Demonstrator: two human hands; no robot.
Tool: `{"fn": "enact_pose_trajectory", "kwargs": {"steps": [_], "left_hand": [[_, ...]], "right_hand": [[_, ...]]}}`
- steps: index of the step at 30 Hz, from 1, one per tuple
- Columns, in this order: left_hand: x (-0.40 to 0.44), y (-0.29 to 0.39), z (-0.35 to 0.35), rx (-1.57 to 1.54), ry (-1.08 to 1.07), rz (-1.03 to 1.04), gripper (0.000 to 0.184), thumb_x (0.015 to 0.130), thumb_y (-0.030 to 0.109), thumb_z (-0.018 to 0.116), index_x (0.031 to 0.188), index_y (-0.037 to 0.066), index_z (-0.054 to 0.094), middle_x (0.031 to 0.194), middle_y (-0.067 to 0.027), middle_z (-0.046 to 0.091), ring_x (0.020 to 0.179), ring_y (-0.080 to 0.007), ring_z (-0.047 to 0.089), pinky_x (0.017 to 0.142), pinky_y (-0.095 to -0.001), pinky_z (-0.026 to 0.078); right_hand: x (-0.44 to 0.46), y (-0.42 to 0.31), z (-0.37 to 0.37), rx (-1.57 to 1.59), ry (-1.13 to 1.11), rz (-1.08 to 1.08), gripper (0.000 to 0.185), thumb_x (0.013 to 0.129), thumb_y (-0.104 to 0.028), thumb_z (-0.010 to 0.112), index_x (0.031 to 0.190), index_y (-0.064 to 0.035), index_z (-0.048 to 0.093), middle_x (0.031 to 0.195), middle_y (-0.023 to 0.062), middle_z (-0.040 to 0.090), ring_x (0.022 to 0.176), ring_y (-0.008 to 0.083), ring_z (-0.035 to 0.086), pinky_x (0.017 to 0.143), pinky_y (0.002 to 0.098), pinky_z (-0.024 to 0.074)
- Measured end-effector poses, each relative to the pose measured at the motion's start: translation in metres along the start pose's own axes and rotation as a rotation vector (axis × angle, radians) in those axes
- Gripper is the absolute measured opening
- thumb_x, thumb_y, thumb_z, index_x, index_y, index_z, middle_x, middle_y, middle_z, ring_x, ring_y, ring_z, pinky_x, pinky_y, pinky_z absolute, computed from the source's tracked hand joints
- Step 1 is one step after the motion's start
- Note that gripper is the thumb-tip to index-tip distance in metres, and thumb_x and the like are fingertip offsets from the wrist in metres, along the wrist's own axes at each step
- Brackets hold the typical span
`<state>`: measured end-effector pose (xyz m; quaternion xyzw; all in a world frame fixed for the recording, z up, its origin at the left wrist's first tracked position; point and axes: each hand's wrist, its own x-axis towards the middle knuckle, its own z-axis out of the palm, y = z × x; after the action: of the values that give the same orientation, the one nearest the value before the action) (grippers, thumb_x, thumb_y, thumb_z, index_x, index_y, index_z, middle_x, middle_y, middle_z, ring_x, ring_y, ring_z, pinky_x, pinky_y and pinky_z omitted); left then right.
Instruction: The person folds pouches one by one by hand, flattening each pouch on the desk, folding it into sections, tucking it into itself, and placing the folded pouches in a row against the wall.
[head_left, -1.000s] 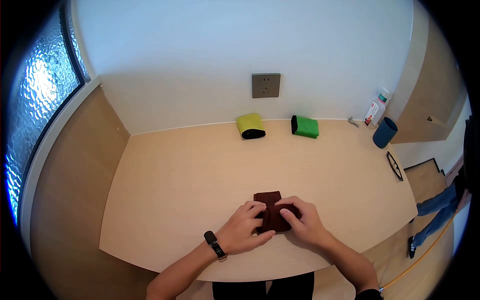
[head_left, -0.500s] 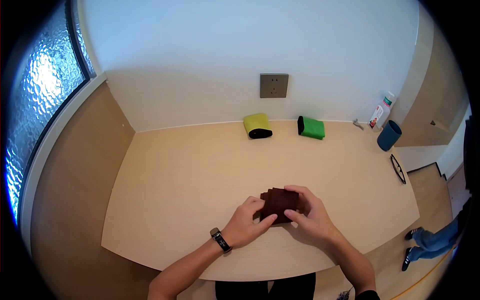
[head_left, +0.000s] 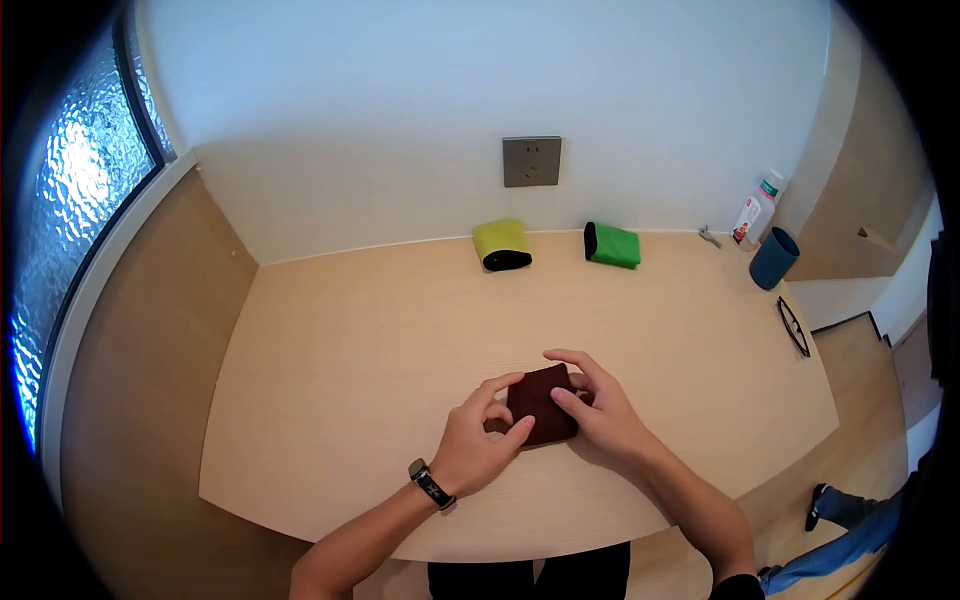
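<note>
Between both hands is a dark brown folded square (head_left: 541,408), flat and soft-looking; whether it is cloth or leather I cannot tell. My left hand (head_left: 482,430) grips its left side, with the thumb on the lower left corner and the index finger at the upper left. At the right side, my right hand (head_left: 600,405) presses its thumb on the top face, and its fingers curl behind the far edge. The right index finger sticks out past the upper edge. The square is held just over or on the table (head_left: 350,400) near its front.
Along the wall lie a yellow-green folded bundle (head_left: 502,246) and a green one (head_left: 613,247), both with black ends. To the right are a small grey object (head_left: 710,237), a bottle (head_left: 757,211), a blue cup (head_left: 774,259) and glasses (head_left: 793,327). A person's legs (head_left: 840,545) show at lower right.
The brown square's stepped layers at its upper left are now lined up, and it is turned slightly. Both hands have shifted grip a little. The other person's legs have moved.
</note>
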<state>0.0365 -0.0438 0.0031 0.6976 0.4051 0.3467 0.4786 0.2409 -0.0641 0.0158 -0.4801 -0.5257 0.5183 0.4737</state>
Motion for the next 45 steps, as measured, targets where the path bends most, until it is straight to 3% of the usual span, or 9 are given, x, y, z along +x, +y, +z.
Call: {"fn": "enact_pose_trajectory", "kwargs": {"steps": [6,9,14,24,32,34,36,39,45], "left_hand": [[0.003,-0.001,-0.001,0.026,0.036,-0.102,0.054,0.089,0.009,0.075,0.139,0.004,0.055,0.072,-0.0006,0.068,0.077,-0.0083,0.059,0.075,-0.0275,0.048],[0.003,-0.005,-0.003,0.279,0.047,-0.029,0.051,0.088,0.009,0.076,0.136,0.005,0.059,0.089,-0.0041,0.07,0.088,-0.0107,0.061,0.077,-0.0272,0.05],[0.005,-0.016,-0.003,0.541,0.137,0.31,0.053,0.087,0.019,0.077,0.135,0.005,0.061,0.129,-0.0139,0.063,0.121,-0.03,0.054,0.102,-0.0403,0.048],[0.006,-0.013,-0.006,0.409,0.007,0.284,0.054,0.087,0.013,0.075,0.137,0.004,0.059,0.129,-0.016,0.063,0.121,-0.0337,0.056,0.106,-0.0425,0.046],[0.002,-0.008,0.0,-0.109,-0.002,0.053,0.056,0.088,0.001,0.073,0.141,0.003,0.054,0.13,-0.0113,0.061,0.12,-0.0223,0.06,0.106,-0.0346,0.05],[0.004,-0.01,-0.003,-0.22,-0.056,-0.013,0.053,0.088,0.002,0.074,0.138,0.002,0.057,0.126,-0.0106,0.064,0.115,-0.0219,0.063,0.104,-0.0347,0.051],[0.002,-0.01,-0.007,-0.329,-0.103,-0.081,0.049,0.087,0.002,0.075,0.134,0.002,0.06,0.122,-0.0099,0.066,0.11,-0.0215,0.065,0.102,-0.0347,0.051],[-0.004,-0.001,-0.011,0.019,-0.052,0.188,0.029,0.085,0.004,0.078,0.113,0.004,0.072,0.111,-0.0116,0.072,0.099,-0.0256,0.07,0.089,-0.0366,0.057],[0.002,-0.01,-0.007,0.174,0.065,0.709,0.039,0.068,-0.006,0.079,0.104,0.005,0.072,0.107,-0.0112,0.073,0.098,-0.0292,0.07,0.084,-0.0381,0.058]], "right_hand": [[0.001,0.005,0.003,-0.627,0.086,-0.109,0.039,0.095,-0.014,0.066,0.132,-0.0051,0.062,0.101,0.016,0.07,0.089,0.0287,0.065,0.085,0.0392,0.0537],[-0.002,0.008,0.006,-0.662,0.158,-0.16,0.04,0.09,-0.02,0.07,0.127,-0.0051,0.066,0.105,0.0149,0.067,0.093,0.0335,0.062,0.083,0.0423,0.0534],[0.0,0.022,-0.003,-1.002,0.197,-0.341,0.038,0.091,-0.026,0.068,0.124,-0.0064,0.069,0.121,0.0132,0.061,0.11,0.0318,0.055,0.092,0.0432,0.0475],[-0.004,0.013,-0.007,-1.001,0.2,-0.207,0.039,0.092,-0.039,0.069,0.111,-0.0048,0.071,0.117,0.0136,0.061,0.106,0.0318,0.053,0.091,0.0427,0.042],[-0.012,0.001,-0.007,-0.374,-0.005,-0.079,0.028,0.088,-0.017,0.078,0.108,-0.0036,0.062,0.079,0.0111,0.064,0.082,0.0237,0.063,0.069,0.0353,0.0489],[-0.016,0.001,-0.005,-0.35,-0.029,-0.085,0.029,0.086,-0.011,0.08,0.109,-0.0049,0.063,0.088,0.0112,0.066,0.086,0.0219,0.064,0.073,0.033,0.0497],[-0.017,0.01,-0.005,-0.4,-0.024,-0.413,0.03,0.084,-0.008,0.08,0.11,-0.006,0.063,0.099,0.0119,0.067,0.087,0.0234,0.064,0.077,0.0344,0.0516],[-0.017,0.0,-0.004,-0.429,-0.019,-0.508,0.038,0.079,-0.002,0.08,0.114,-0.0075,0.066,0.107,0.0105,0.067,0.096,0.0257,0.064,0.083,0.0363,0.0536],[-0.01,0.013,-0.003,-0.674,0.02,-0.594,0.042,0.068,0.004,0.077,0.107,-0.0091,0.072,0.106,0.0086,0.068,0.099,0.0298,0.062,0.081,0.0389,0.0555]]}}
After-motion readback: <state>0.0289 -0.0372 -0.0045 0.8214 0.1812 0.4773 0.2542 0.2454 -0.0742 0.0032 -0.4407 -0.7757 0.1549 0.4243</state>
